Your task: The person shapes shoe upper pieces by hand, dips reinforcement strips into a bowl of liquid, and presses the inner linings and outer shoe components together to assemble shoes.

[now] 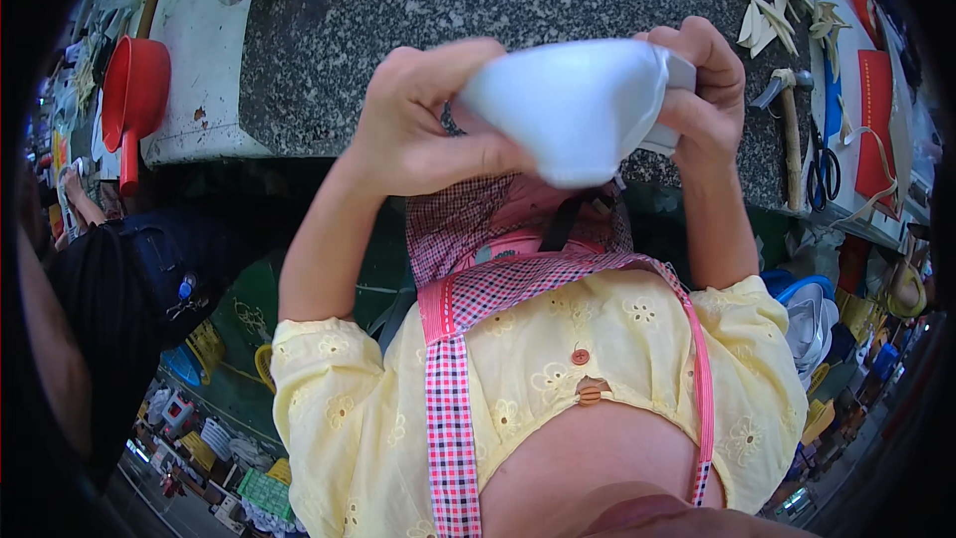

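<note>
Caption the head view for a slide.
Both hands hold a white piece at a speckled worktop, red scoop at left, hammer at right.

Smooth white curved pieces (588, 110) number at least four: one or more in the fingers (478, 154), two at the far left of the speckled dark stone tabletop (329, 70), one at its far right. There are one red plastic scoop (136, 88), one wooden-handled hammer (791, 134), one pair of dark-handled scissors (823, 179) and two round reddish-brown buttons (581, 357). The slim cream-coloured slivers (765, 25) overlap too much to count.
</note>
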